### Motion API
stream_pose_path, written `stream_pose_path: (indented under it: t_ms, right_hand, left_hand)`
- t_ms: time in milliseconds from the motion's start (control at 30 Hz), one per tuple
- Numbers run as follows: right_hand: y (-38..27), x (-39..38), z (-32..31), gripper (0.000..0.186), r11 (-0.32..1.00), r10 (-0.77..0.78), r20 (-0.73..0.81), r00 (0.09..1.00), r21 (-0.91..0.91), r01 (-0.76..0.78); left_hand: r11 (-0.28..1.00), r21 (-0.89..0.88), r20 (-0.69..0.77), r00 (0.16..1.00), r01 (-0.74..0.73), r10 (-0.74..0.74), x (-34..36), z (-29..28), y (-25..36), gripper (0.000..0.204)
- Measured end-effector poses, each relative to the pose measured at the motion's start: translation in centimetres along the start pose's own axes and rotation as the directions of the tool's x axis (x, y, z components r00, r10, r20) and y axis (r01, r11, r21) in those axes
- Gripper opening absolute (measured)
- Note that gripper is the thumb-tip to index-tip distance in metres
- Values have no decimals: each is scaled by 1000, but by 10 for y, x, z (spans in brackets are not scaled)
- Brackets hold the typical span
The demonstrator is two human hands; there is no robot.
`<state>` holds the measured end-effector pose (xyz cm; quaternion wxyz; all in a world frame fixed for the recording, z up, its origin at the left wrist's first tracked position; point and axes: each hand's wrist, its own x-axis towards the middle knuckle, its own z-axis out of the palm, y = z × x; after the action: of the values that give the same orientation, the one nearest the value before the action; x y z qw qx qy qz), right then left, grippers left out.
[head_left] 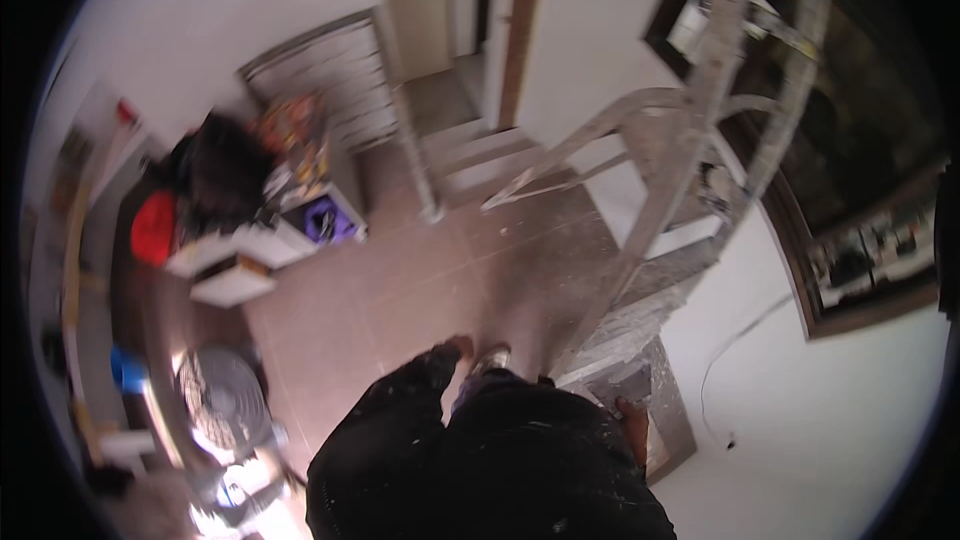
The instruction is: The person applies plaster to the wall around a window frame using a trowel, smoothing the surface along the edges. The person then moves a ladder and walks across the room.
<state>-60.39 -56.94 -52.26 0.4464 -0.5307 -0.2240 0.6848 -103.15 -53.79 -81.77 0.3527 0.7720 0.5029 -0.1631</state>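
My right hand (632, 429) hangs low beside my right thigh, partly hidden by my dark, paint-spotted trousers (520, 460). Its fingers look curled. Just beyond it is a flat grey shape (622, 386) that seems to be in its grasp, but blur hides what kind of thing it is. The spattered stepladder (655, 225) stands close in front of this hand, its lower steps near the grey shape. My left hand is out of view. Below me, my feet are on the brown tiled floor (410, 285).
A white cabinet (290, 240) heaped with dark cloth stands at the left, near a red round thing (154, 227). A grey round fan-like object (222, 395) is at lower left. White steps (480, 155) rise to a doorway. A dark-framed window (850, 140) is at right.
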Motion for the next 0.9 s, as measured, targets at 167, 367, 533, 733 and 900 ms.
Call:
stream_pose_path:
  t_ms: [167,367,533,733,900]
  right_hand:
    - [-7,3,-14,46,969,144,-140,980,-179,-168]
    - [-98,42,17,31,782,-378,185,907,-460,420]
    - [-220,85,72,53,396,-703,199,682,-688,609]
    - [-288,166,148,38,-507,-788,606,112,-741,439]
    - [-278,255,166,36,-695,-376,796,474,-581,424]
  left_hand:
    - [955,-277,-169,974,103,-154,-35,-10,13,29]
    - [969,-5,-214,946,247,-242,-109,77,66,30]
    - [481,-693,117,742,537,-660,-210,201,131,43]
    - [714,-308,331,774,629,-540,-269,272,147,53]
    - [532,-544,84,673,649,-735,-250,286,131,31]
